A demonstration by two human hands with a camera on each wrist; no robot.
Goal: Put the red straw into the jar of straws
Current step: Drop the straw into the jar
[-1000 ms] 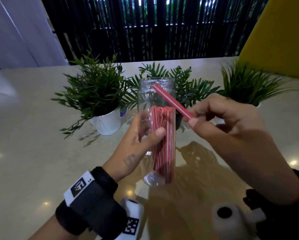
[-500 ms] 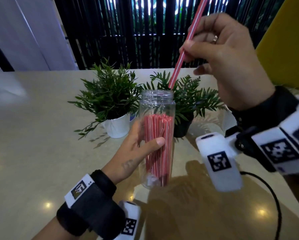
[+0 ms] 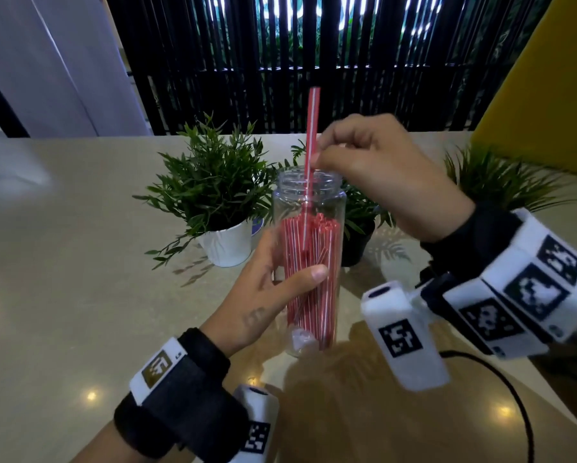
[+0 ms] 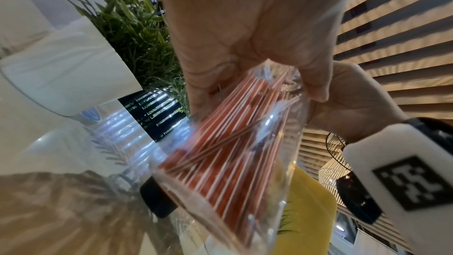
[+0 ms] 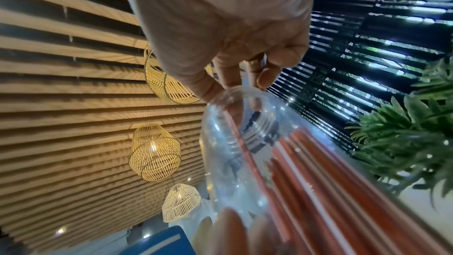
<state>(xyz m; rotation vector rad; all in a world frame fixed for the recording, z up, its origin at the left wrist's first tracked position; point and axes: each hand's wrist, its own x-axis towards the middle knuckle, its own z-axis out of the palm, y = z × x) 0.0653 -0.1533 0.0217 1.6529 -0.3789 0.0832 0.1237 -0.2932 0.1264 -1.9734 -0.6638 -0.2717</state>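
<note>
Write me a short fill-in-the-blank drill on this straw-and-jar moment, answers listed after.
1. The right hand pinches the red straw, whose lower end is already inside the ____.
2. The left hand has its grip around the jar, which has no ____ on its mouth.
3. The straws already in the jar are red with thin ____ stripes.

Missing words: jar; lid; white

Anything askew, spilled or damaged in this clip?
One oddity: inside the jar, a straw lies slanted across the upright bundle. Otherwise the right hand pinches the red straw, partly inserted; the left hand holds the jar.
</note>
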